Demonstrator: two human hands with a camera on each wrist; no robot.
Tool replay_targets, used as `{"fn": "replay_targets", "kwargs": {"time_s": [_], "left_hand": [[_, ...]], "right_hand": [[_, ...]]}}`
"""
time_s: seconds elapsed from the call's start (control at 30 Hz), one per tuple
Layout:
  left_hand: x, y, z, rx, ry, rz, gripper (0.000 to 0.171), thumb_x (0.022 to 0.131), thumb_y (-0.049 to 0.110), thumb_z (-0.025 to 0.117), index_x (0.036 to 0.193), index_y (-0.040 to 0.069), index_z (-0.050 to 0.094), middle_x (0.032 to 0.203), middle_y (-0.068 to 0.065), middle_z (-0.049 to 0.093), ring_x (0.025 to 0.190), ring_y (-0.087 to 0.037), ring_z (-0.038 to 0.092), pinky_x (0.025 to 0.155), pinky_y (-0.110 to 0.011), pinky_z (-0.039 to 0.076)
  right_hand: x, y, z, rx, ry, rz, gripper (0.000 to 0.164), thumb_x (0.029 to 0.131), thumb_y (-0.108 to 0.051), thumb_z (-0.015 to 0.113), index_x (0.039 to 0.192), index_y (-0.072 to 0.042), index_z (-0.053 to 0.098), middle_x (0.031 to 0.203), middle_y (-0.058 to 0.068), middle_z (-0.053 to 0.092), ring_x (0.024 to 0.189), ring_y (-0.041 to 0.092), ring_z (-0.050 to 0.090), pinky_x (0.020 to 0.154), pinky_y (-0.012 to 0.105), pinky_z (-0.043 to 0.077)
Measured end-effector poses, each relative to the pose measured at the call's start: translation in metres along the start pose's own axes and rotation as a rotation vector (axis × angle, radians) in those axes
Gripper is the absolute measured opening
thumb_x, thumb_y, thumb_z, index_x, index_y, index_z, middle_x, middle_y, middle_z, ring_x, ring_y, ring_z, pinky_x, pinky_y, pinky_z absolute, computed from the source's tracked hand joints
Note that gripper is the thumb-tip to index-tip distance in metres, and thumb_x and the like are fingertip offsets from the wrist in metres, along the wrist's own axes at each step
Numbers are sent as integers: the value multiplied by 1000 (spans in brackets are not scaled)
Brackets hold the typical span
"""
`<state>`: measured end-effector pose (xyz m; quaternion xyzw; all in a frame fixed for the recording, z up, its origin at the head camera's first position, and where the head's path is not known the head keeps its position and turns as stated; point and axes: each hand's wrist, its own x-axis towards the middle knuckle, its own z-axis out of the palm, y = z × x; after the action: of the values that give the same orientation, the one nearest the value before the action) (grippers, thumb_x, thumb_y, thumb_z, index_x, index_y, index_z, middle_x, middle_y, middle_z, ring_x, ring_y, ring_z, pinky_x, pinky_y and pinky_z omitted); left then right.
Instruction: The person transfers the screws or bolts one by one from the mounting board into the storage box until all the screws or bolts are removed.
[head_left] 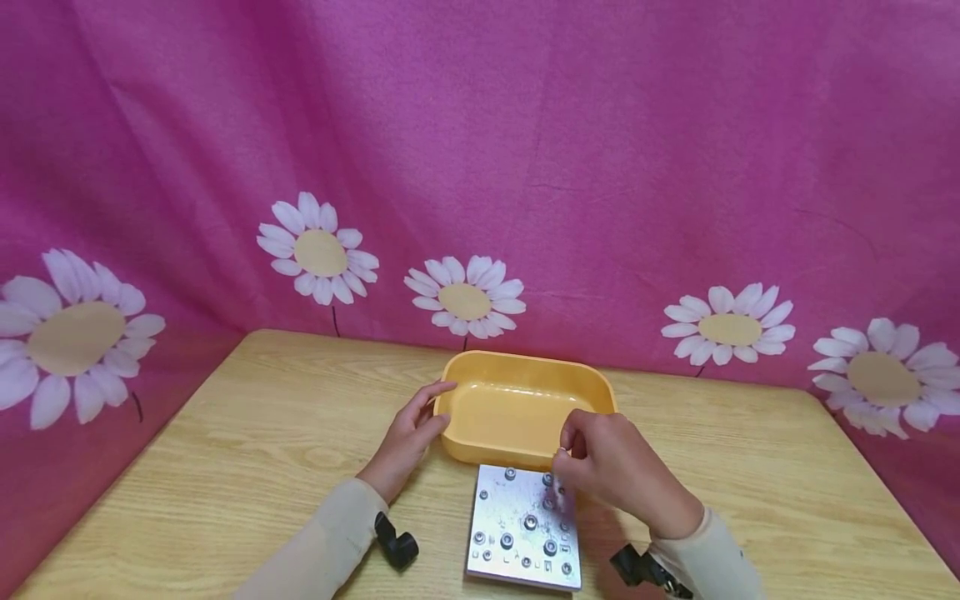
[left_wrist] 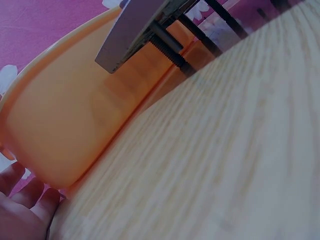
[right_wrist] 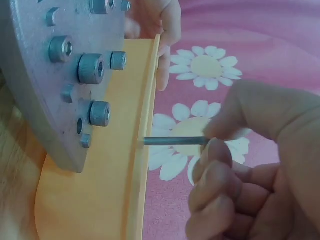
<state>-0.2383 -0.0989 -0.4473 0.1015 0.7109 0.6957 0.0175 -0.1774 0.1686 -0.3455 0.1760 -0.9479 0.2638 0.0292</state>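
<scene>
My left hand (head_left: 405,437) rests against the left end of a yellow plastic tub (head_left: 517,457), its thumb and fingers extended along the rim and outer wall. Over the tub's near right side, my right hand (head_left: 611,462) pinches a thin metal pin (right_wrist: 172,141) between thumb and index finger. The pin sticks out from the fingertips; its kind is unclear. Just in front of the tub stands a silver metal plate (head_left: 495,500) fitted with several socket-head bolts (right_wrist: 91,69). Below the plate, threaded bolt shanks (left_wrist: 167,47) show in the left wrist view.
Everything stands on a light wooden table (head_left: 322,392). A pink cloth (head_left: 570,167) printed with white daisies hangs behind the table and at both sides. The plate's far edge lies close to the tub's near wall.
</scene>
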Motion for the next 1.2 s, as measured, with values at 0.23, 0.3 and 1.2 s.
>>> {"fn": "replay_targets", "kwargs": {"time_s": [0.23,0.3,1.2], "left_hand": [[0,0,-1,-5,1,-29,41,95,15,56,135,26,53,151,3,34,143,-17,26,116,-34,24],[0,1,-1,-4,0,-36,41,95,15,56,135,27,53,151,3,34,142,-17,26,115,-34,25],[1,-2,-1,-12,8,-25,42,95,13,56,135,25,53,151,1,35,142,-18,27,116,-35,25]], "right_hand": [[7,9,1,76,92,-54,13,73,-7,67,72,-14,56,56,-8,49,48,5,44,41,19,36],[10,13,2,94,116,-55,12,75,-6,67,73,-12,57,57,-7,50,49,6,45,42,20,38],[42,60,31,122,228,-33,3,83,-9,67,82,-8,66,71,-6,61,66,10,54,59,21,48]]}}
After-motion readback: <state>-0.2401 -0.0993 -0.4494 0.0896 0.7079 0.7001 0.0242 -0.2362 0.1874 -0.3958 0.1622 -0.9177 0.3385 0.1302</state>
